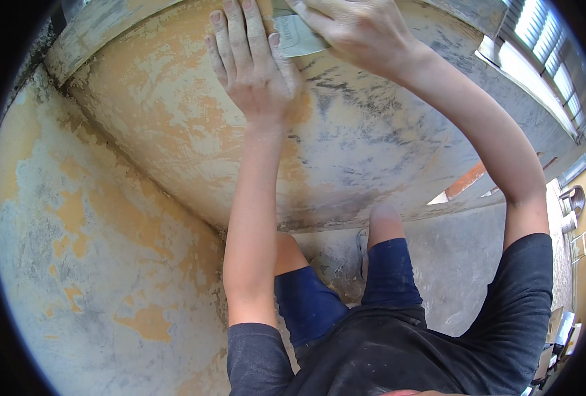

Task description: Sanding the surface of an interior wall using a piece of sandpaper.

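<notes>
My left hand (260, 76) lies flat against the wall (200, 132), fingers stretched out and dusted with pale powder. Its thumb is beside the left edge of a thin grey-green sheet of sandpaper (297, 38) with print on its back. My right hand (359, 30) grips that sheet at its right side and holds it against the wall; the fingertips are partly cut off by the top of the picture. The wall surface is patchy, with yellow-tan areas, pale filler and dark smudges below the sheet.
A second patchy wall (101, 251) meets the first in a corner at the left. A raised ledge (108, 33) runs along the top. Slatted windows (547, 33) are at the upper right. My legs stand over the grey floor (458, 257); assorted items (560, 336) line the right edge.
</notes>
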`<state>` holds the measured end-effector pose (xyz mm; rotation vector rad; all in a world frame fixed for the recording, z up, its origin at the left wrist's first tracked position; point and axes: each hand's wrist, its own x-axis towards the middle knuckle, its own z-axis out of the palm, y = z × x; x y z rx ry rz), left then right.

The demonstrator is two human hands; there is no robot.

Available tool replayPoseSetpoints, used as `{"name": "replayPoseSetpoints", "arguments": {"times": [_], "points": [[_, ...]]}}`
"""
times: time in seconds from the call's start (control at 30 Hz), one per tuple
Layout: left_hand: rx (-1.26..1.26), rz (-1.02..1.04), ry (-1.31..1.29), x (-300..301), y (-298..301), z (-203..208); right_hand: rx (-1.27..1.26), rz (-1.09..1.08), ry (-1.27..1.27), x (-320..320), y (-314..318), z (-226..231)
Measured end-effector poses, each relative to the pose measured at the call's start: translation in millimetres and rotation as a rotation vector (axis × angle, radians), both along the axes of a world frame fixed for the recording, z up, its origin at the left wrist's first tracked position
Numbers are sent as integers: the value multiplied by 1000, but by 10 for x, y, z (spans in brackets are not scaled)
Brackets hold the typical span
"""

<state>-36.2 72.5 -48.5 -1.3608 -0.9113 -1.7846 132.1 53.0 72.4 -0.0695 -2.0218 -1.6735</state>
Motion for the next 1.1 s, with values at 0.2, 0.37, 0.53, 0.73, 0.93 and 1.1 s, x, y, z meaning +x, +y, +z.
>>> {"name": "replayPoseSetpoints", "arguments": {"times": [0.2,0.37,0.53,0.73,0.93,1.1], "points": [[34,104,-8,-567,-56,-118,25,-142,52,481,-324,-70],[18,73,-39,-573,50,-232,-48,-138,56,-140,-339,32],[1,97,-36,-670,91,-261,-32,-74,71,-24,-173,-2],[-2,104,-29,-578,58,-218,63,-168,72,312,-288,-28],[8,80,-38,-660,96,-262,-21,39,73,-131,-96,-13],[13,104,-42,-626,54,-220,-30,-323,5,698,-271,-153]]}}
